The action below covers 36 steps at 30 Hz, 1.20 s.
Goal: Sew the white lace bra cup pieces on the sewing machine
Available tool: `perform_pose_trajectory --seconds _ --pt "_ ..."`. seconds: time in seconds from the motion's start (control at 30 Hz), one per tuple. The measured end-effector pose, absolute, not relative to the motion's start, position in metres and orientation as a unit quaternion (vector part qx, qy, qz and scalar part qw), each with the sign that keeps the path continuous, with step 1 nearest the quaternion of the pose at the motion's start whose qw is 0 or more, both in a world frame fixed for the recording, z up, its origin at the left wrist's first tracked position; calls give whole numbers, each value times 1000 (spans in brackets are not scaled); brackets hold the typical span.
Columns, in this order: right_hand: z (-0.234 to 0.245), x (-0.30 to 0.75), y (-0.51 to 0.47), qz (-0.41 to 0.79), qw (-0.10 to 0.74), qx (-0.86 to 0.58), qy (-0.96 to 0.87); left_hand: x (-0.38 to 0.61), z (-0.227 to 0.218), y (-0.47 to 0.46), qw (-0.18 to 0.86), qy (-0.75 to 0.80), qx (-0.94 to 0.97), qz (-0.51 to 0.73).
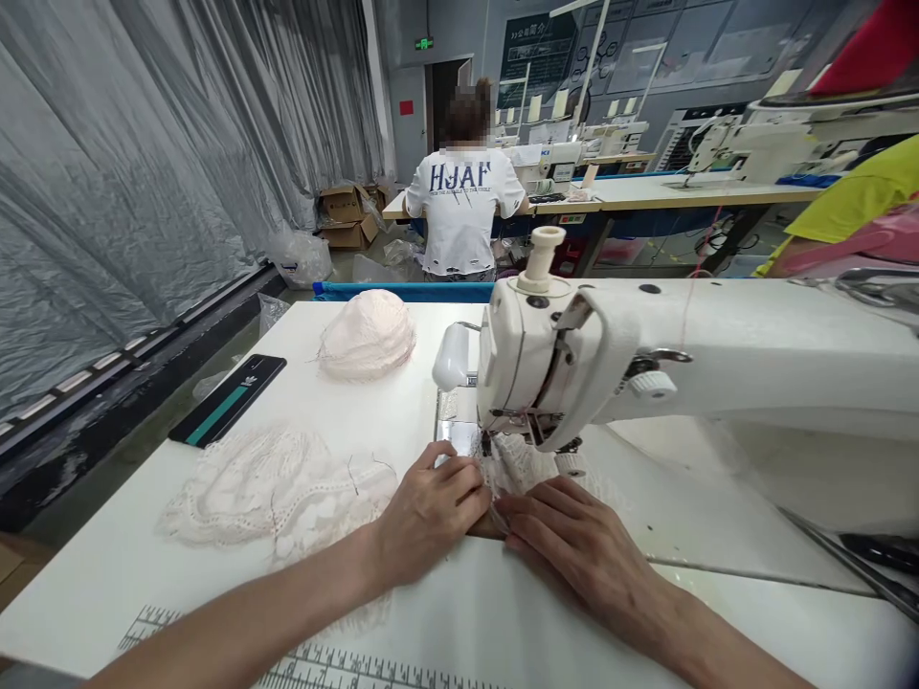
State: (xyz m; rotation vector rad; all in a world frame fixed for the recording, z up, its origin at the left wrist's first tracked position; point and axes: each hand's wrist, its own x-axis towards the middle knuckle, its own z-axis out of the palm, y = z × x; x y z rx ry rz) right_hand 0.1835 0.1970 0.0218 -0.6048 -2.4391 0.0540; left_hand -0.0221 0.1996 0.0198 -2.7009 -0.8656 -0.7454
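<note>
A white sewing machine [552, 364] stands over the table, its needle area partly hidden behind the guard and my fingers. Pale lace fabric [518, 466] lies bunched beneath the machine's head. Just left of the needle, my left hand [435, 512] has its fingers curled and pressed together on the near edge of the lace. My right hand [578, 541] pinches the same lace from the right, thumb side close to the left fingertips. More sheer lace [251, 488] spreads across the table beyond my left forearm, with loose threads on it.
A pale pink moulded cup [369, 335] sits near the table's far edge. A black case with a green stripe [228, 402] lies at the left edge. Printed ruler marks [345, 665] run along the front. Scissors-like dark blades [847, 555] lie right. A co-worker [466, 201] sits ahead.
</note>
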Motion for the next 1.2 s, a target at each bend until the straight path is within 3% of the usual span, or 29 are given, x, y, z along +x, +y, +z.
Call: perform_pose_trajectory --seconds 0.37,0.87,1.2 --pt "24 186 195 -90 274 -244 -926 -25 -10 208 96 -275 -903 -315" --pt "21 190 193 -45 234 -252 -938 -24 -1 207 80 -261 -909 -315" --pt "22 187 199 -34 291 -300 -908 -21 20 204 127 -295 -917 -236"
